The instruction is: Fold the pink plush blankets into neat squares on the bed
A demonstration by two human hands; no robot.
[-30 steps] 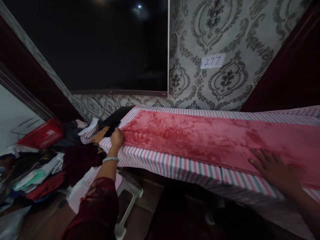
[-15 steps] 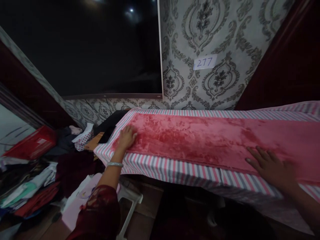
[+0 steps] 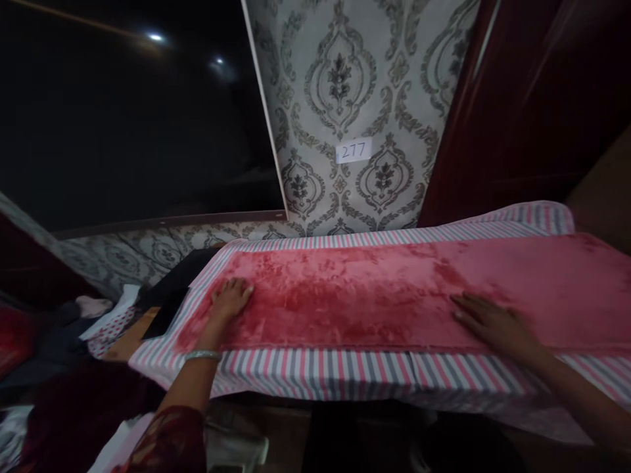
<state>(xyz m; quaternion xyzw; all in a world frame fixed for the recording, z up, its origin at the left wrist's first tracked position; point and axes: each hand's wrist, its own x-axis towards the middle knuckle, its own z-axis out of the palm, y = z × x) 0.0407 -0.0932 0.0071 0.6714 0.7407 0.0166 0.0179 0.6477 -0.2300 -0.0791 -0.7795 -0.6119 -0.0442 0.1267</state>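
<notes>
A long pink-red velvety cloth (image 3: 374, 295) lies flat along a board covered in pink, grey and white striped fabric (image 3: 315, 371). My left hand (image 3: 229, 299) rests palm down on the cloth's left end, fingers loosely spread; a silver bangle (image 3: 202, 355) circles that wrist. Further right, my right hand (image 3: 488, 322) lies flat on the cloth near its front edge with the fingers stretched out. Neither hand holds anything.
Patterned grey wallpaper with a paper label reading 277 (image 3: 353, 150) rises behind the board. A large dark panel (image 3: 128, 125) fills the upper left. Dark red wood (image 3: 522, 105) stands at the right. Piled clothes (image 3: 98, 315) lie to the left, below the board.
My left hand let go of the cloth's left edge and now lies flat on it. The right hand stayed pressed flat. The view swung right, so the board sits more central.
</notes>
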